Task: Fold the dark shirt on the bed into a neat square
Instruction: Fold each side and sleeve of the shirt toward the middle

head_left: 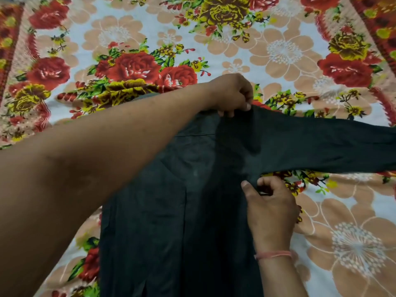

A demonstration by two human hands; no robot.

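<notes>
Midway down the frame, the left hand (232, 95) pinches the dark shirt (171, 211) at its shoulder and the right hand (270, 209) at its underarm on the floral bed (278, 50); the sleeve (321, 146) trailing to the right edge could drag the fold crooked if either pinch slips.

floral bedsheet (214, 50): red, yellow roses; peach blossoms | pink wrist thread (273, 254)

Soft, even indoor light; the dark shirt (150, 232) loses detail in murk (edges bow and blur slightly).
</notes>
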